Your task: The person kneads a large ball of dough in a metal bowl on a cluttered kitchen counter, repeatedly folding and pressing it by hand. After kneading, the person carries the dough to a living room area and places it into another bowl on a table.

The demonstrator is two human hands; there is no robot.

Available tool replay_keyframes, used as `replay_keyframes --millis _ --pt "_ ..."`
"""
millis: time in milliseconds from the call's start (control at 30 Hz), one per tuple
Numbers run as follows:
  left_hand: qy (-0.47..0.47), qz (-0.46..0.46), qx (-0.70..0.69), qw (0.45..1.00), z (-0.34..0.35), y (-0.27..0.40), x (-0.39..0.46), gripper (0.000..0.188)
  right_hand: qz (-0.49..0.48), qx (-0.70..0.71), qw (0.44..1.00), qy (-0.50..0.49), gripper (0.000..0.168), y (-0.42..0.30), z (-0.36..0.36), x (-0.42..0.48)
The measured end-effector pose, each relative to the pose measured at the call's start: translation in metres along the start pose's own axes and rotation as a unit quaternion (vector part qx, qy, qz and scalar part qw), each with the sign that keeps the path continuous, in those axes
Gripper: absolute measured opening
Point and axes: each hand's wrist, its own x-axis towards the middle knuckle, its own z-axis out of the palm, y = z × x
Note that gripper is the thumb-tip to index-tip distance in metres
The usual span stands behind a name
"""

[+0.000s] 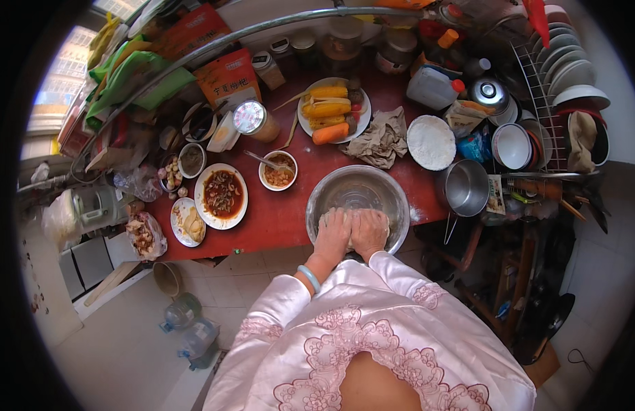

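Observation:
A steel mixing bowl point(323, 191) stands at the front edge of the red table. Inside it lies a lump of pale dough point(387, 225), mostly covered by my hands. My left hand point(333, 228), with a pale bangle point(309, 278) at the wrist, presses on the dough with its fingers over the far side. Right beside it, my right hand point(370, 229) bears down on the same lump, fingers curled. Smears of dough or flour mark the bowl's inner wall. A bowl of white flour point(431, 143) sits beyond it to the right, near crumpled brown paper point(381, 137).
On the red table point(281, 221) are a plate of corn and carrot point(331, 110), a small bowl with a spoon point(278, 170) and a plate of dark sauce point(222, 197). A saucepan point(466, 189) stands right, its handle past the edge. A dish rack point(536, 97) holds plates.

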Motion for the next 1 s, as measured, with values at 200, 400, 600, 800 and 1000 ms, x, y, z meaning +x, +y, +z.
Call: replay_keyframes --millis 200,400,600,800,1000 --pt "-0.089 -0.03 -0.056 0.994 0.001 -0.007 0.027 0.061 -0.024 -0.008 1.0 -0.011 0.022 0.021 0.018 0.018" --pt "-0.138 -0.03 -0.132 0.981 0.005 -0.029 0.061 0.077 0.003 -0.043 0.996 -0.072 0.026 0.034 0.028 0.051" --pt "-0.324 -0.045 -0.151 0.933 -0.01 -0.045 0.093 0.118 0.023 0.03 0.979 -0.203 0.036 0.045 0.018 0.074" --pt "-0.25 0.0 -0.11 0.962 -0.007 -0.044 0.074 0.1 -0.038 0.012 0.985 -0.166 0.043 0.048 0.004 0.062" --pt "-0.086 -0.015 -0.147 0.985 -0.031 -0.015 0.037 0.089 -0.016 0.039 0.997 -0.072 0.032 0.05 -0.002 0.06"
